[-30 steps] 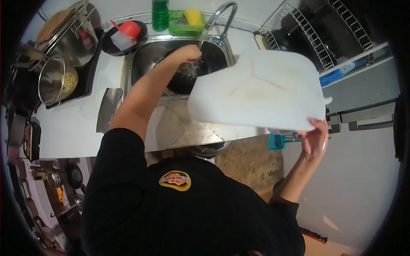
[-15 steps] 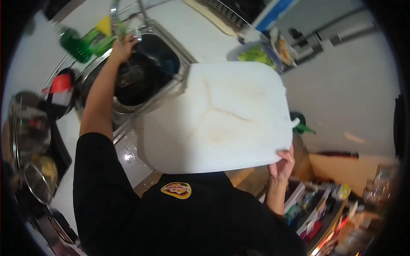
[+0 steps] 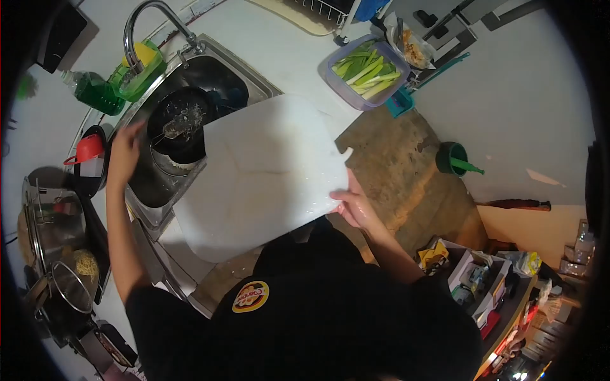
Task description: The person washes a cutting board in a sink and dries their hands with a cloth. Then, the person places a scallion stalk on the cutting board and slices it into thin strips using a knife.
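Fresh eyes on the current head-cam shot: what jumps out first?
The big white board, mid-frame, its right edge held by the right hand. Next, the steel sink up and to its left, with a dark pan inside and the left hand, blurred, by its left side. For color, the green vegetables in a pale purple tub at upper right.

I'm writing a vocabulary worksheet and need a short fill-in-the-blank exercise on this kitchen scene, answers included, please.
The person's ____ hand grips the white board.
The sponge is ____.
The liquid in the bottle is ____.
The dark pan sits in the ____.

Missing words: right; yellow; green; sink.
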`<state>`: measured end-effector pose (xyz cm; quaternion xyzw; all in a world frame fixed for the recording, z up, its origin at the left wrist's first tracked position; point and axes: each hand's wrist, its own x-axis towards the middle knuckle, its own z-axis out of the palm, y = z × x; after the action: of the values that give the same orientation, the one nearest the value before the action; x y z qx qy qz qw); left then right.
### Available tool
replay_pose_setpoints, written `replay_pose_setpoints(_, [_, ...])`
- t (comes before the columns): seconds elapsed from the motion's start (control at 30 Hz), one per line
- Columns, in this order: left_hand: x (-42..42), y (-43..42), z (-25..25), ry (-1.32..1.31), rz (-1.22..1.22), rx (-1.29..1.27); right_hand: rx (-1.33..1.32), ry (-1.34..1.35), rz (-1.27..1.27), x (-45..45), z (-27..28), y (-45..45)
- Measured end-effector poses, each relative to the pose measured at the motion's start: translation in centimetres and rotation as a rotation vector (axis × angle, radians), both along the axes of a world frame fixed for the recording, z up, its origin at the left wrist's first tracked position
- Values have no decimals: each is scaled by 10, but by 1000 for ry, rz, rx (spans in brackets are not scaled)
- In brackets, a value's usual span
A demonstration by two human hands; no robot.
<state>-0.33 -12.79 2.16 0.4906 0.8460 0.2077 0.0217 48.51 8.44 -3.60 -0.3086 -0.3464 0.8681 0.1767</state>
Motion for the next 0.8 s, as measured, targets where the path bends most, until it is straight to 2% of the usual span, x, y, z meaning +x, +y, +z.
replay_pose_setpoints(0.03, [26,-28,12,-49,71,-68,106,-89,34,-2,-10,2])
replay_pose_setpoints(0.07, [47,-62,3,17,103,-3,98,-78,40,-3,-7,9])
replay_pose_setpoints(0.1, [88,-83,14,-20,235,17,273,-279,232,-6,2,21])
replay_pose_setpoints(0.13, [119,-101,24,-89,503,-218,448,-477,425,-7,12,34])
replay_pose_setpoints(0.17, [144,-127,17,-19,570,-278,554,-589,538,-6,23,50])
replay_pose_setpoints(0.2, [166,-157,-2,29,629,-308,881,-675,687,-7,43,71])
replay_pose_setpoints(0.23, [186,-185,-24,77,689,-337,1015,-567,611,-2,47,94])
replay_pose_setpoints(0.27, [211,-203,-40,18,705,-281,1001,-496,503,-4,63,119])
replay_pose_setpoints(0.3, [230,-209,-49,-129,757,-222,1197,-358,346,-8,76,144])
replay_pose_setpoints(0.33, [245,-210,-54,-174,794,-230,1364,-402,258,-17,92,167])
replay_pose_setpoints(0.4, [264,-189,-47,-61,932,-404,1691,-362,338,-34,95,223])
replay_pose_setpoints(0.43, [267,-184,-47,-55,948,-409,1723,-381,532,-48,85,255])
replay_pose_setpoints(0.5, [269,-179,-53,114,1259,-467,1775,-656,801,-72,70,282])
replay_pose_setpoints(0.53, [268,-185,-54,125,1267,-466,1776,-641,795,-78,68,289])
replay_pose_setpoints(0.6, [266,-195,-48,-112,1146,-208,1816,-752,1105,-92,81,287])
replay_pose_setpoints(0.63, [267,-193,-47,-16,1173,-233,1903,-712,1126,-99,68,294])
replay_pose_setpoints(0.73, [270,-179,-11,-57,1204,-233,1980,-595,1093,-103,67,300])
replay_pose_setpoints(0.77, [271,-181,-1,-237,1252,-29,1955,-622,997,-100,79,297])
replay_pose_setpoints(0.8, [273,-183,10,-411,1290,183,2030,-475,994,-105,75,310])
